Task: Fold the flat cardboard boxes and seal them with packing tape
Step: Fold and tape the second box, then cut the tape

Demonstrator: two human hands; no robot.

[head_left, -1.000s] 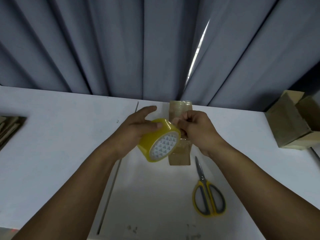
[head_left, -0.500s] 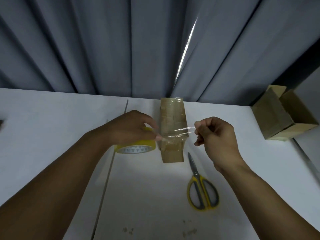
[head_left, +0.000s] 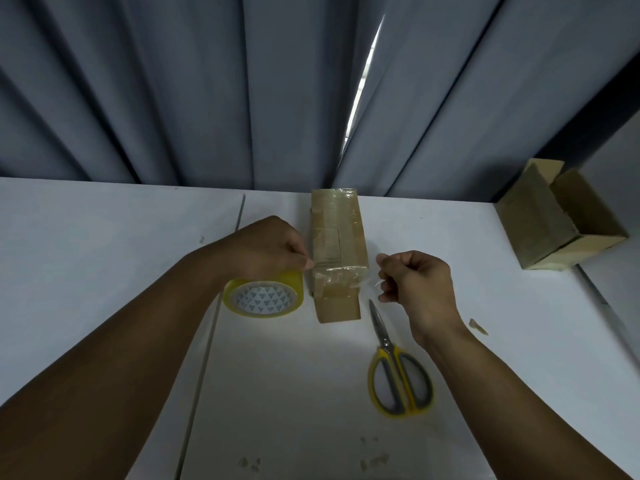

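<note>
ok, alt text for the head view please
A person stretches clear tape across a closed cardboard box on a white table: the left hand grips the yellow tape roll, the right hand pinches the free end. Yellow-handled scissors lie near the right wrist; an open box sits far right.

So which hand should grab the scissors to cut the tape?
Probably the right hand: the scissors lie just beside its wrist, on its side of the box. The left hand grips the tape roll across the box. The right must first stick down the tape end it pinches.
</note>
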